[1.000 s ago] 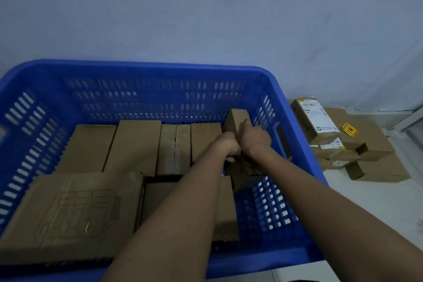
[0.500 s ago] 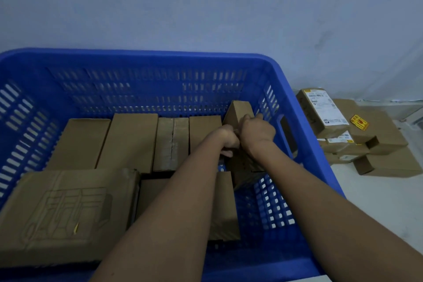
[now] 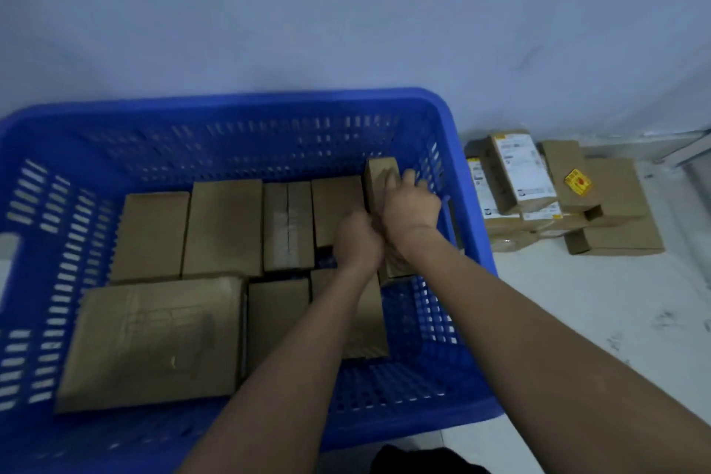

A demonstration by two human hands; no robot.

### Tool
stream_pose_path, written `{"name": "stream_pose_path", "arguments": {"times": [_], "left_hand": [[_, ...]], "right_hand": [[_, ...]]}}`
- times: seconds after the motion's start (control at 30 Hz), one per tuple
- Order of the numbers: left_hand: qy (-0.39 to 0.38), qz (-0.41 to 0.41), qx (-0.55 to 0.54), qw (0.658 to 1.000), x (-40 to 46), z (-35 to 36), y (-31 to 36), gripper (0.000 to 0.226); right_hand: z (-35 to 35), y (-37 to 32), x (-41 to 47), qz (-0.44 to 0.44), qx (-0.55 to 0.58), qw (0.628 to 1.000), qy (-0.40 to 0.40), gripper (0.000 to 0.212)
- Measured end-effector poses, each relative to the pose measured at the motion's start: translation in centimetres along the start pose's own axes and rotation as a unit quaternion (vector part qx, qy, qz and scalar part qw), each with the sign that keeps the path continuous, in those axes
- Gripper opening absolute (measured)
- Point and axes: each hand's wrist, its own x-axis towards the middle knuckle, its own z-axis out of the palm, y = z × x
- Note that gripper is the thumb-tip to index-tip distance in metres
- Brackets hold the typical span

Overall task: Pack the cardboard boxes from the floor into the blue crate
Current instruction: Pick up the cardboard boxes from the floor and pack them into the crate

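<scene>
Cardboard is filling the blue crate [image 3: 238, 104] as I am working a narrow box [image 3: 381, 181] into the gap along its right wall. The box is standing on edge, its long axis running away from me toward the far wall, its far end poking up above the flat boxes [image 3: 223, 227] beside it. My right hand [image 3: 411, 208] is lying over its top and right side, fingers [image 3: 408, 177] curled round the upper edge, so it is grasping the box. My left hand [image 3: 358, 242] is pressing in at the near left of the same box, fingers clenched; I cannot tell whether they are pinching the cardboard or only pushing on it. Both hands are touching each other, the right one being the farther along the box. The box is lying straight ahead of and under my fingers, wedged between the nearest flat box [image 3: 336, 208] and the crate's slotted wall. More boxes are waiting in a pile [image 3: 569, 204] on the floor [image 3: 577, 300], just right of the crate, nearer my right arm.
</scene>
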Motion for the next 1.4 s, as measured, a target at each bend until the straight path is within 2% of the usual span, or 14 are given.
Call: {"name": "stream_pose_path", "arguments": {"times": [0.1,0.2,0.3,0.5,0.63,0.77,1.07,1.33,1.4], "left_hand": [[-0.033,0.014,0.026,0.999,-4.6,-2.7,1.7,0.018],[-0.081,0.032,0.092,0.992,-8.2,-7.4,3.9,0.020],[-0.104,0.033,0.139,0.984,-11.6,-12.3,6.3,0.030],[-0.121,-0.002,0.118,0.986,-20.6,-20.2,15.4,0.049],[-0.155,0.006,0.121,0.980,-26.7,-24.9,22.5,0.045],[-0.161,0.015,0.120,0.980,-31.3,-27.6,27.6,0.031],[-0.185,-0.016,0.096,0.978,-38.1,-23.5,35.4,0.034],[-0.105,-0.080,0.068,0.989,-42.9,-16.4,42.5,0.022],[-0.102,-0.086,0.051,0.990,-43.8,-14.4,44.4,0.028]], "right_hand": [[-5.2,0.5,-3.4,-0.022,0.033,0.999,-0.013,0.059],[-9.9,1.7,-8.1,-0.059,0.077,0.992,-0.077,0.070],[-14.7,4.0,-12.4,-0.051,0.120,0.982,-0.137,0.072],[-26.3,9.1,-20.0,-0.033,0.154,0.973,-0.171,0.068],[-34.3,12.2,-24.9,0.001,0.188,0.968,-0.168,0.069],[-39.9,16.0,-28.6,0.045,0.228,0.959,-0.162,0.069],[-42.9,26.9,-31.5,0.098,0.326,0.930,-0.137,0.067],[-43.4,39.8,-31.2,0.060,0.369,0.914,-0.161,0.069],[-43.4,43.2,-30.8,0.046,0.371,0.913,-0.163,0.068]]}}
